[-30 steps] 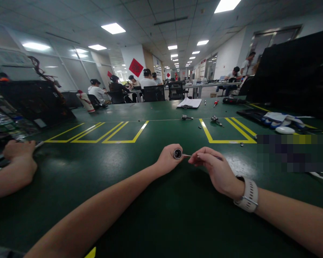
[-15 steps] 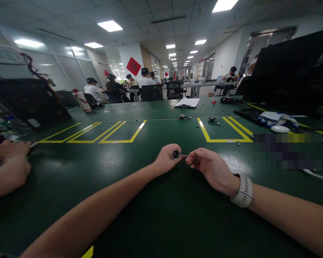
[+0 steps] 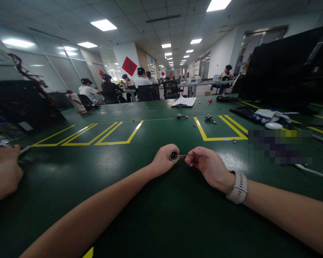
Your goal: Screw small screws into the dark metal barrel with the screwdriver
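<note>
My left hand (image 3: 163, 159) is wrapped round a metal cylindrical part (image 3: 173, 155), its round hollow end facing me. My right hand (image 3: 204, 165), with a pale watch strap (image 3: 238, 187) at the wrist, pinches a thin metal rod (image 3: 183, 155). The rod's far tip meets the opening of the cylinder; how deep it goes cannot be made out. Beyond my hands two metal parts with thin shafts lie on the green table, one part (image 3: 181, 116) left of the yellow tape outline and another part (image 3: 210, 118) within it.
A co-worker's hand (image 3: 4, 168) is at the left edge. Toward the back lie a clipboard with papers (image 3: 185, 101), a red screwdriver (image 3: 210, 101) and a black tool (image 3: 226, 99). Gloves (image 3: 270, 116) and a white mouse (image 3: 274, 126) lie right, near a large black monitor (image 3: 282, 68).
The view has shifted slightly, so the scene sits a little further left. Both my hands keep the same hold, with the rod still at the cylinder's opening.
</note>
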Demonstrator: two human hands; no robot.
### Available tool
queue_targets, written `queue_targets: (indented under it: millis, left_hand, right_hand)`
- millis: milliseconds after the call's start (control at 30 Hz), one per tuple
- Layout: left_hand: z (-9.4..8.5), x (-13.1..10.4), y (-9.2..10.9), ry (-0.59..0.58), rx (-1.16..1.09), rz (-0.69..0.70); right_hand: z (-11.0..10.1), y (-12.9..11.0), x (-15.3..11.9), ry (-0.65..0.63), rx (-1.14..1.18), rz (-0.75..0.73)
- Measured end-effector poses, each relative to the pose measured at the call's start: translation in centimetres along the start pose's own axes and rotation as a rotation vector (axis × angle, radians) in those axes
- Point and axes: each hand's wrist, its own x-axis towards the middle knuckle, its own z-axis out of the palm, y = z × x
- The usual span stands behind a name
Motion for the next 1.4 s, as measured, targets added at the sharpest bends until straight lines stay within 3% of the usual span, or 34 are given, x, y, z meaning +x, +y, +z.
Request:
queue_targets:
  millis: [400,1033,1400]
  left_hand:
    - [0.1,0.2,-0.2,-0.006,0.041,-0.065]
    - [0.3,0.2,-0.4,0.006,0.025,-0.115]
    - [0.2,0.1,0.3,-0.201,0.065,-0.056]
  right_hand:
    - [0.0,-0.1,0.2,0.137,-0.016,-0.047]
    - [-0.7,0.4,0.5,0.202,-0.239,-0.169]
    - [-0.5,0.9,0.6,0.210,-0.289,-0.264]
